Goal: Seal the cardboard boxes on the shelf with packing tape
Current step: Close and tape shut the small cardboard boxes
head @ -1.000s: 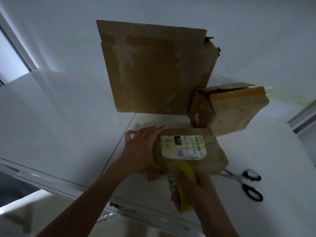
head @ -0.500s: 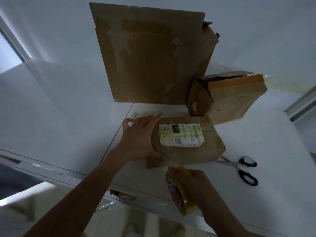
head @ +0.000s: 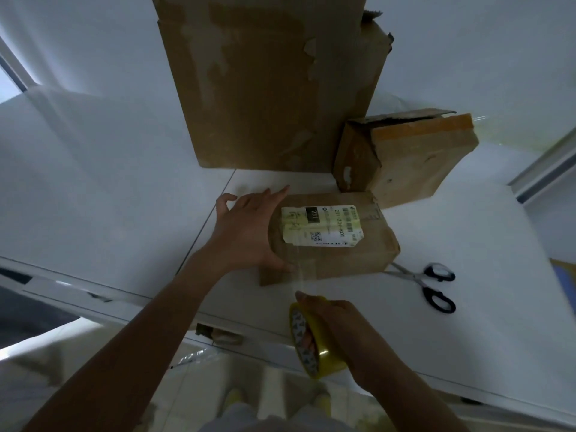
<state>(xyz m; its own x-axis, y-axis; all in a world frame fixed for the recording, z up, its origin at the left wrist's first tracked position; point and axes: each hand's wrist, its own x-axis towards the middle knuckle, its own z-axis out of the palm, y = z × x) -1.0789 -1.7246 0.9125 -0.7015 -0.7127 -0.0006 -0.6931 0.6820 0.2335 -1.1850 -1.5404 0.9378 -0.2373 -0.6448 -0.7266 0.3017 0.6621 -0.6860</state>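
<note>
A small cardboard box (head: 367,254) with a white shipping label lies on the white shelf (head: 467,275). My left hand (head: 249,232) rests flat against its left side with the fingers straight and the thumb on its front lower edge. My right hand (head: 349,335) grips a yellow roll of packing tape (head: 311,341) in front of the shelf edge. A clear strip of tape (head: 304,275) stretches from the roll up onto the box's front and top.
A tall cardboard box (head: 268,82) stands at the back. A medium box (head: 405,157) with an orange-taped edge leans to its right. Black-handled scissors (head: 430,285) lie right of the small box. My feet show on the floor below the shelf edge.
My right hand has pulled the tape roll back from the box towards me, past the shelf edge, drawing out a longer strip. My left hand has stayed on the box.
</note>
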